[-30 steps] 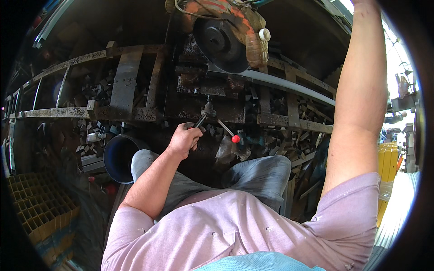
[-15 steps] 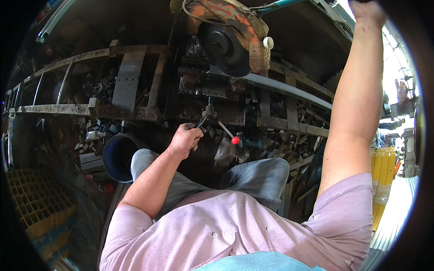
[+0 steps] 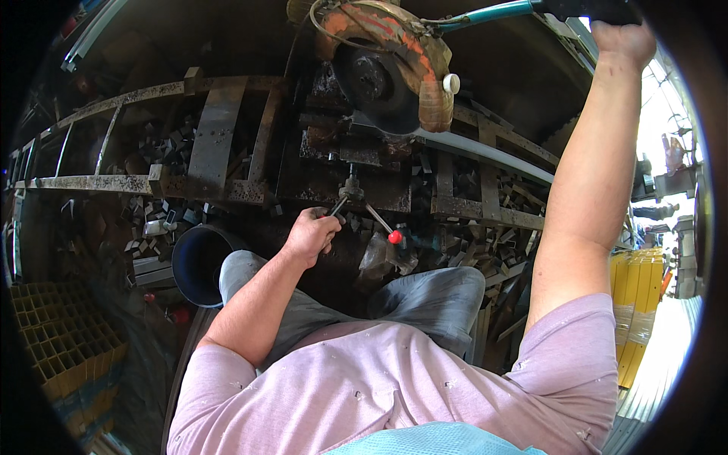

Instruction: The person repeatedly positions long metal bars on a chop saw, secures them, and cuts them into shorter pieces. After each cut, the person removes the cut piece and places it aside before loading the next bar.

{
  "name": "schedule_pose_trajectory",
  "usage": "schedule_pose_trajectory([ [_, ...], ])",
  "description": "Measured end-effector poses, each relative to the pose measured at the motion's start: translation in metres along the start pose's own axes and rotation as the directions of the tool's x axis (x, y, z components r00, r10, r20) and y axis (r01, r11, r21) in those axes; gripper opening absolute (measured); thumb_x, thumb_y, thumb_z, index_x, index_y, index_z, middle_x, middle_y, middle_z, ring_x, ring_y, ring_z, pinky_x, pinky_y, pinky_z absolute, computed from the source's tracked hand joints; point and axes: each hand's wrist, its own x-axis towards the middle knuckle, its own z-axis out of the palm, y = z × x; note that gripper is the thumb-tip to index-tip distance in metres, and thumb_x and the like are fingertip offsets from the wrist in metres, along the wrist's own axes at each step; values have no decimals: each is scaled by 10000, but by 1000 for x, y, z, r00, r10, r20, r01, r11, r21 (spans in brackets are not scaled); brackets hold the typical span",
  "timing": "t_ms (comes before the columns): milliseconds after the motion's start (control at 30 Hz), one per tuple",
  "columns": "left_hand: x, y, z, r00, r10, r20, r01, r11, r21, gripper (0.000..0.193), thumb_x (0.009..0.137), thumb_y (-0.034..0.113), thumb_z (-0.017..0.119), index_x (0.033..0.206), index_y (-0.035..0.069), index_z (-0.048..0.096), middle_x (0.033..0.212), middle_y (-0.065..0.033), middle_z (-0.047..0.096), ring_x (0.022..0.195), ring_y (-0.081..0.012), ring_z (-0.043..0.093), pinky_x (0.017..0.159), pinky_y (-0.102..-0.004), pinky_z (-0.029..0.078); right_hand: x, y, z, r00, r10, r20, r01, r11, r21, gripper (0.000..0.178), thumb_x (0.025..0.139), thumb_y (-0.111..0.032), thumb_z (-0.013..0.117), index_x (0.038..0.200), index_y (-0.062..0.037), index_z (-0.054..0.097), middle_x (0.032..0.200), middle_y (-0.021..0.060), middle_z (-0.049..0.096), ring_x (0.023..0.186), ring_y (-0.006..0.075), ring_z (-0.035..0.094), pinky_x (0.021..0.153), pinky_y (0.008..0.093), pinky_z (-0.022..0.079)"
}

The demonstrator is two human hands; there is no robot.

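Note:
My left hand (image 3: 312, 236) is closed around one lever of the vise handle (image 3: 352, 187), whose other lever ends in a red ball knob (image 3: 395, 237). High at the right, my right hand (image 3: 626, 42) is wrapped round the black grip (image 3: 584, 9) at the end of a teal bar (image 3: 485, 15). That bar runs to a cut-off saw with a worn orange guard (image 3: 430, 57) and a dark round blade (image 3: 371, 80). Under the blade's lower edge, a long pale metal bar (image 3: 485, 155) reaches off to the right. The vise jaws are dark and hard to make out.
A rusty metal frame (image 3: 216, 136) extends on both sides, with many short tube offcuts (image 3: 171, 216) below. A dark blue bucket (image 3: 199, 262) stands by my left knee. Stacked yellow tubes (image 3: 64, 334) lie at left, yellow bars (image 3: 635, 303) at right.
My right hand has come slightly down and inward, bringing more of the teal bar and black grip into view. The saw head has shifted slightly. My left hand stays on the lever.

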Motion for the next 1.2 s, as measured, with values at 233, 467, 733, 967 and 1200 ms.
schedule_pose_trajectory([
  [233, 0, 0, -2, 1000, 8, 3, -8, 1000, -1, 99, 912, 10, 633, 977, -28, 697, 678, -19, 568, 483, -76, 446, 459, -289, 395, -34, -3, 12, 999, 3, -37, 0, 997, 71, 503, 1005, -614, 452, 976, -126, 571, 857, 101, 631, 736, 240, 654, 672, 451, 503],
  [467, 1, -2, -2, 1000, 13, -10, -13, 1000, -1, 88, 908, 10, 633, 961, -23, 694, 684, -27, 574, 484, -78, 450, 457, -287, 392, -42, 1, -7, 990, -114, -81, 109, 992, -61, 649, 962, -594, 592, 1393, -108, 568, 1454, 110, 561, 1297, 276, 581, 1049, 474, 469],
  [733, 1, -2, 1, 1000, 12, -8, -12, 1000, 7, 78, 894, 13, 638, 946, -18, 687, 682, -31, 576, 478, -85, 442, 456, -292, 386, -12, -22, -111, 993, 93, 78, -112, 948, 297, 529, 1011, -414, 440, 1000, 77, 637, 964, 244, 657, 1067, 411, 630, 1207, 662, 376],
  [967, 2, -5, 2, 998, 20, -58, -19, 1000, 16, 43, 861, 19, 659, 895, -3, 674, 624, -17, 533, 464, -112, 440, 456, -319, 385, -33, -13, -120, 990, 38, 139, -81, 943, 322, 542, 1022, -408, 446, 1097, 93, 640, 1026, 258, 653, 1050, 456, 621, 1191, 734, 369],
  [1200, 1, -3, 3, 999, 24, -23, -24, 1000, 21, 114, 903, 58, 695, 809, 38, 634, 660, -7, 543, 508, -126, 483, 448, -316, 396, -69, -7, -120, 991, -27, 131, -18, 944, 329, 459, 1030, -416, 544, 1175, 13, 621, 1057, 168, 622, 1081, 370, 592, 1231, 663, 350],
])
